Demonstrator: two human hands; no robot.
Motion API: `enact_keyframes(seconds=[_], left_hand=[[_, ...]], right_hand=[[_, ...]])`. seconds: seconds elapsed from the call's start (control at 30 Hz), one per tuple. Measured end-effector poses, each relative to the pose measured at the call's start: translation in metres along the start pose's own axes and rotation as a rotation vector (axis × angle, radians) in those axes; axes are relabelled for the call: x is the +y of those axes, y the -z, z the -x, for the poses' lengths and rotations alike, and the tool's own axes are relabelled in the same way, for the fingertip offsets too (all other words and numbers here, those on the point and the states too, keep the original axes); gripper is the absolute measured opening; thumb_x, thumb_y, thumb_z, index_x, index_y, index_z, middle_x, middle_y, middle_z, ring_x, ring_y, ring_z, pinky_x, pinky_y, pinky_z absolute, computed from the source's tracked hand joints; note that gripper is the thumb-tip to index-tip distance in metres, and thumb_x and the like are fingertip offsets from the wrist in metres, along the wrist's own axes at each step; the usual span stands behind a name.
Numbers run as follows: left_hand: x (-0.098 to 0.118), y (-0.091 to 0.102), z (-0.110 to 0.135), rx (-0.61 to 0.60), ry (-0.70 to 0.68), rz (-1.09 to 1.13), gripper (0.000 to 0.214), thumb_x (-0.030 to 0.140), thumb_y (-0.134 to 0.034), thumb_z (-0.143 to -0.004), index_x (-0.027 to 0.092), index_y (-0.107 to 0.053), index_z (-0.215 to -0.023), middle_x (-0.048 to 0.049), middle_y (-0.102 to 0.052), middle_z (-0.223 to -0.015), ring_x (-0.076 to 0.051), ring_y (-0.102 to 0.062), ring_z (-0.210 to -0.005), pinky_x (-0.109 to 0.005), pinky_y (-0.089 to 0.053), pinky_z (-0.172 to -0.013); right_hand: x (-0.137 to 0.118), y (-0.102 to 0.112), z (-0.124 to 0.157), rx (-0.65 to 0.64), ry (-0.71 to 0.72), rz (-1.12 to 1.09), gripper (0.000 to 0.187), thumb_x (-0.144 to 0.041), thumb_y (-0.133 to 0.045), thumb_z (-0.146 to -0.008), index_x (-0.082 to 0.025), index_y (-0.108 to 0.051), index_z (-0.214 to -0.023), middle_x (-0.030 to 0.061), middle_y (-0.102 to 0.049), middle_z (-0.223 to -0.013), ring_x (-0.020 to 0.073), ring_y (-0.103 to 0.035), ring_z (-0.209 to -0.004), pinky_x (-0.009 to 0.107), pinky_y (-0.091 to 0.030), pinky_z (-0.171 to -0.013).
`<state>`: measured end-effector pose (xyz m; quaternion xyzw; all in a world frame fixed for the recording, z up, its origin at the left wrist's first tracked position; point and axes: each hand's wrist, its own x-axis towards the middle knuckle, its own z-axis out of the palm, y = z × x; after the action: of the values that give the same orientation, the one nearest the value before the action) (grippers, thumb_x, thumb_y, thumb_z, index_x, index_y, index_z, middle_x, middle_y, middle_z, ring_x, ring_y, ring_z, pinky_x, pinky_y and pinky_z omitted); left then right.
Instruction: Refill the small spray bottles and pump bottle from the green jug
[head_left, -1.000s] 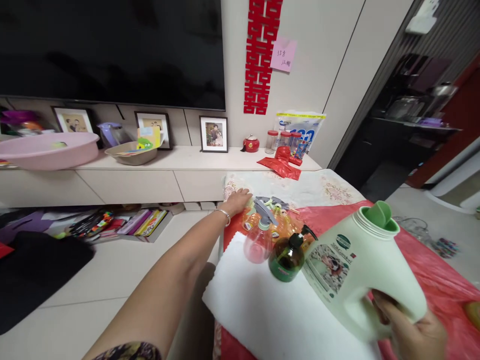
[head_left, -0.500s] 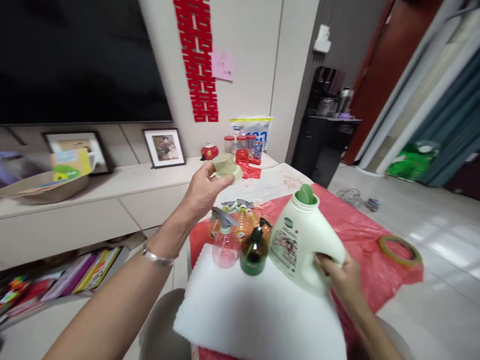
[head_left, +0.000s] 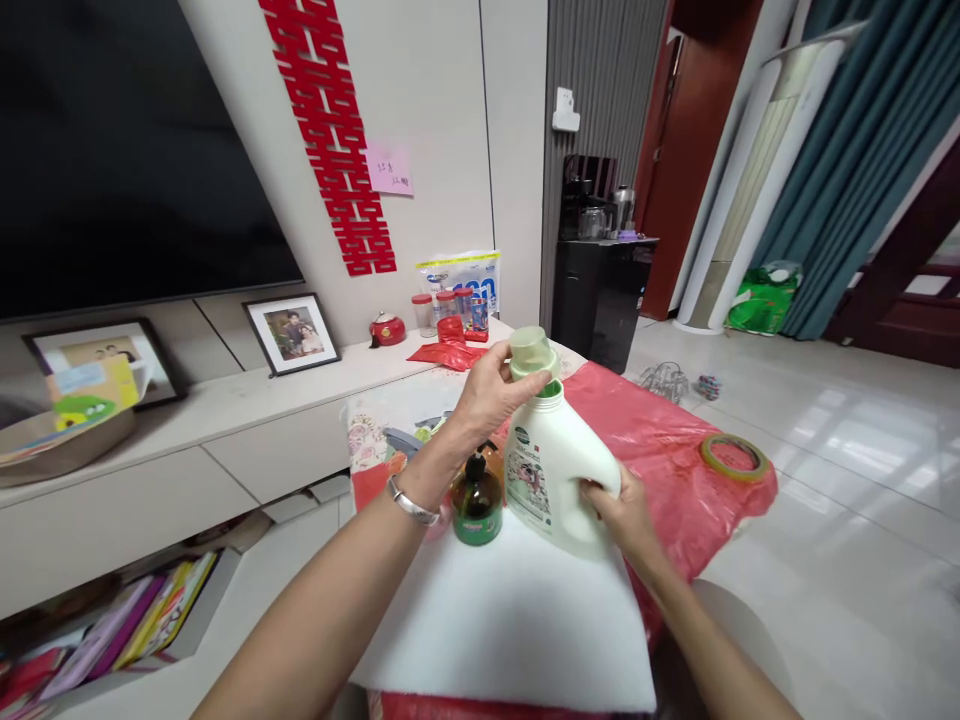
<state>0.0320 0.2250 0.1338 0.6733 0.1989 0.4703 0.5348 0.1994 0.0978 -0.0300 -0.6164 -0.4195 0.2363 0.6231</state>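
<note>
My left hand (head_left: 491, 392) pinches a translucent pale-green cap (head_left: 531, 352) just over the mouth of a large pale-green detergent jug (head_left: 559, 480). Whether the cap touches the green spout is hard to tell. Around the jug's handle, my right hand (head_left: 621, 505) is closed. The jug stands slightly tilted on a white foam sheet (head_left: 517, 620). Left of it is a dark pump bottle (head_left: 478, 505) with a green lower part. My left forearm mostly hides a pink spray bottle (head_left: 437, 525) beside that one.
Red plastic sheeting (head_left: 645, 425) covers the table, with a roll of tape (head_left: 733, 457) at its right. Behind are a low cabinet (head_left: 247, 430), red-lidded jars (head_left: 424, 315), a red teapot (head_left: 388, 329) and a framed photo (head_left: 292, 333). A black cabinet (head_left: 600, 300) stands beyond.
My left hand has brought the cap rightward from beside the jug to above its mouth. My right hand keeps its hold on the handle. The view has turned right.
</note>
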Motion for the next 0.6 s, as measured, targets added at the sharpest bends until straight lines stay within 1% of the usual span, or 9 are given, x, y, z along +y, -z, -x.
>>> enact_keyframes(seconds=[0.13, 0.23, 0.33, 0.4, 0.47, 0.5, 0.53, 0.57, 0.6], left_hand=[[-0.002, -0.002, 0.001, -0.067, 0.011, -0.167, 0.046, 0.031, -0.081, -0.073, 0.014, -0.068, -0.113, -0.0119, -0.077, -0.113, -0.024, -0.072, -0.101, -0.04, -0.055, -0.096], [-0.011, -0.003, 0.006, -0.059, 0.024, -0.281, 0.044, 0.031, -0.078, -0.075, 0.013, -0.069, -0.114, -0.0118, -0.076, -0.111, -0.025, -0.071, -0.1, -0.041, -0.054, -0.094], [-0.022, -0.003, 0.011, -0.035, 0.028, -0.33, 0.046, 0.033, -0.074, -0.079, 0.014, -0.067, -0.121, -0.0129, -0.073, -0.117, -0.027, -0.068, -0.106, -0.043, -0.053, -0.096], [-0.025, -0.003, 0.016, -0.021, 0.002, -0.341, 0.054, 0.036, -0.077, -0.079, 0.015, -0.064, -0.128, -0.0149, -0.068, -0.128, -0.03, -0.065, -0.117, -0.046, -0.051, -0.103], [-0.026, -0.005, 0.026, 0.034, -0.044, -0.378, 0.074, 0.041, -0.083, -0.075, 0.017, -0.056, -0.139, -0.0184, -0.056, -0.146, -0.036, -0.056, -0.133, -0.052, -0.048, -0.11], [-0.026, -0.006, 0.035, 0.086, -0.074, -0.409, 0.082, 0.043, -0.085, -0.074, 0.018, -0.051, -0.144, -0.0198, -0.049, -0.152, -0.038, -0.051, -0.139, -0.054, -0.046, -0.112], [-0.026, -0.007, 0.047, 0.151, -0.107, -0.443, 0.086, 0.044, -0.084, -0.075, 0.019, -0.046, -0.148, -0.0205, -0.044, -0.155, -0.039, -0.048, -0.142, -0.056, -0.045, -0.113], [-0.027, -0.008, 0.062, 0.218, -0.137, -0.473, 0.083, 0.043, -0.08, -0.08, 0.02, -0.043, -0.15, -0.0205, -0.043, -0.156, -0.038, -0.047, -0.143, -0.056, -0.046, -0.112], [-0.029, -0.008, 0.08, 0.281, -0.165, -0.494, 0.075, 0.04, -0.075, -0.085, 0.021, -0.043, -0.15, -0.0194, -0.046, -0.152, -0.035, -0.049, -0.14, -0.054, -0.048, -0.11]], right_hand=[[-0.002, -0.001, 0.0, -0.006, 0.011, -0.007, 0.034, -0.042, -0.064, -0.064, -0.018, -0.065, -0.087, -0.0042, -0.051, -0.055, 0.0128, -0.043, -0.052, 0.026, -0.036, -0.048], [-0.001, -0.001, 0.0, -0.01, 0.02, -0.002, 0.034, -0.042, -0.063, -0.065, -0.018, -0.065, -0.088, -0.0046, -0.05, -0.054, 0.0129, -0.043, -0.052, 0.026, -0.036, -0.048], [0.0, -0.001, 0.001, -0.01, 0.032, 0.01, 0.034, -0.042, -0.062, -0.065, -0.017, -0.065, -0.089, -0.0046, -0.05, -0.053, 0.0132, -0.043, -0.052, 0.026, -0.037, -0.048], [0.001, -0.002, 0.001, -0.007, 0.043, 0.021, 0.036, -0.043, -0.062, -0.066, -0.017, -0.065, -0.09, -0.0044, -0.05, -0.054, 0.0136, -0.044, -0.053, 0.026, -0.038, -0.049], [0.001, -0.002, 0.0, -0.003, 0.054, 0.036, 0.037, -0.045, -0.062, -0.067, -0.017, -0.065, -0.091, -0.0037, -0.052, -0.055, 0.0141, -0.045, -0.054, 0.026, -0.039, -0.05], [0.001, -0.002, 0.0, -0.004, 0.058, 0.046, 0.037, -0.046, -0.062, -0.067, -0.017, -0.066, -0.09, -0.0029, -0.053, -0.057, 0.0144, -0.046, -0.055, 0.027, -0.04, -0.05], [0.001, -0.001, 0.001, -0.006, 0.059, 0.059, 0.037, -0.047, -0.062, -0.068, -0.017, -0.066, -0.088, -0.0019, -0.055, -0.059, 0.0146, -0.048, -0.055, 0.027, -0.042, -0.051], [0.001, 0.001, 0.002, -0.011, 0.056, 0.075, 0.036, -0.048, -0.063, -0.069, -0.017, -0.066, -0.086, -0.0008, -0.057, -0.061, 0.015, -0.049, -0.056, 0.027, -0.043, -0.052], [0.002, 0.004, 0.005, -0.017, 0.05, 0.096, 0.037, -0.05, -0.065, -0.07, -0.017, -0.066, -0.085, 0.0004, -0.06, -0.063, 0.0155, -0.051, -0.058, 0.028, -0.044, -0.054]])
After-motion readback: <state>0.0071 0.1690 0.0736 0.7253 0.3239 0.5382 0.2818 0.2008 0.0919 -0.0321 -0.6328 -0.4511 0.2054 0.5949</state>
